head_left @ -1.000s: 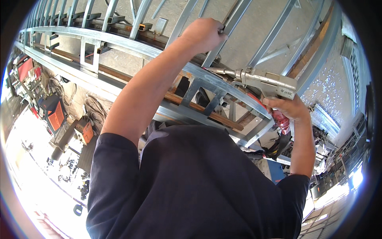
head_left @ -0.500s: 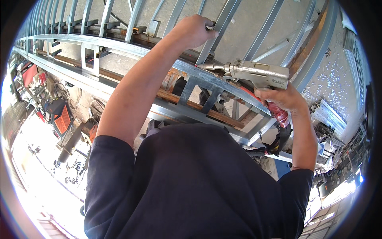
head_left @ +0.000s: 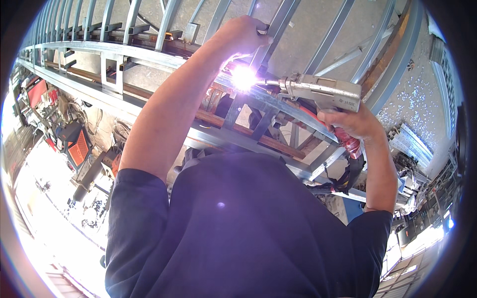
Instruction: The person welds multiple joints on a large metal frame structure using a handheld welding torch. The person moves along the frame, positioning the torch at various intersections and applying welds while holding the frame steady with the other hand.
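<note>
My right hand (head_left: pixel 350 121) is wrapped round the grip of a silver welding gun (head_left: pixel 323 90), whose handle is bound in red wrap with a cable running down. The gun's thin nozzle points left to a bright white-violet arc (head_left: pixel 244 78), where an upright metal bar meets the long steel rail (head_left: pixel 134 53). The glare hides the joint itself. Above the arc, my left hand (head_left: pixel 247 37) is closed on that galvanized bar (head_left: pixel 279 31), thumb and fingers on its sides. My left forearm passes over the rail.
Many parallel bars of the frame (head_left: pixel 330 37) run toward the far side. A rusty beam (head_left: pixel 385 57) stands at the right, near stacked metal profiles (head_left: pixel 411 144). On the left floor lie an orange-and-black machine (head_left: pixel 78 148), cables and scattered tools.
A bright arc with a few sparks has appeared at the gun's tip, where no light showed before. Both hands have stayed almost in place; the left has shifted slightly.
</note>
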`<act>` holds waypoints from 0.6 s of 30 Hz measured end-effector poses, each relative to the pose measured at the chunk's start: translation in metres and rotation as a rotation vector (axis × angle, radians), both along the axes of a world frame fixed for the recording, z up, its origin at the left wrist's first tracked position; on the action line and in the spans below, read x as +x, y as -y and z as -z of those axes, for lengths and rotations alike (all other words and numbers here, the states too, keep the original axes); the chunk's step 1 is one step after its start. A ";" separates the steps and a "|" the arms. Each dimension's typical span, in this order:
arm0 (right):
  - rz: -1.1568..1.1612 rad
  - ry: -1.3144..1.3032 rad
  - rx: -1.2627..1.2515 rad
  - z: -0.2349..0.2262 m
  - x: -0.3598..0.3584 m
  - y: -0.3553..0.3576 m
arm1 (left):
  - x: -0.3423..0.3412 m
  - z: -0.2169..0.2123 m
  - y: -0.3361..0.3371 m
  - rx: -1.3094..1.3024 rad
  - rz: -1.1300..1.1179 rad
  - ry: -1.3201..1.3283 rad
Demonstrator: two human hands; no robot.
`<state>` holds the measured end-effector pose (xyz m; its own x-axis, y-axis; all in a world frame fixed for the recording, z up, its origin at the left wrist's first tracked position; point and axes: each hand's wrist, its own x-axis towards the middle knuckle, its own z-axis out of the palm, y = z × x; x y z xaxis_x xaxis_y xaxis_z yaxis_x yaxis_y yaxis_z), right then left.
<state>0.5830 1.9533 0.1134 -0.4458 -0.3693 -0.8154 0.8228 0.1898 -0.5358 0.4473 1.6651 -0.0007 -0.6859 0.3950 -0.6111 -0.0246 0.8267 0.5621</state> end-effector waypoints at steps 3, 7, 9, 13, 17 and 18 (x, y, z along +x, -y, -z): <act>-0.008 -0.005 0.014 -0.003 0.000 0.001 | 0.001 -0.003 -0.001 0.008 -0.025 0.015; -0.007 0.020 0.053 -0.005 0.001 0.001 | 0.000 -0.003 -0.001 0.010 -0.020 0.000; -0.010 0.027 0.052 -0.006 0.001 0.001 | 0.001 -0.003 0.000 0.012 -0.021 -0.007; -0.024 -0.013 0.049 -0.003 0.003 0.002 | -0.002 -0.009 -0.002 -0.005 -0.013 0.046; -0.046 0.006 0.087 -0.008 0.000 0.005 | -0.003 -0.009 -0.002 0.002 -0.022 0.072; -0.042 0.007 0.085 -0.008 0.001 0.004 | -0.002 -0.011 -0.003 0.001 -0.024 0.072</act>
<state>0.5837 1.9491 0.1218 -0.4256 -0.3166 -0.8477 0.8167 0.2689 -0.5105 0.4451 1.6677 0.0103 -0.6495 0.3797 -0.6588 -0.0850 0.8247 0.5592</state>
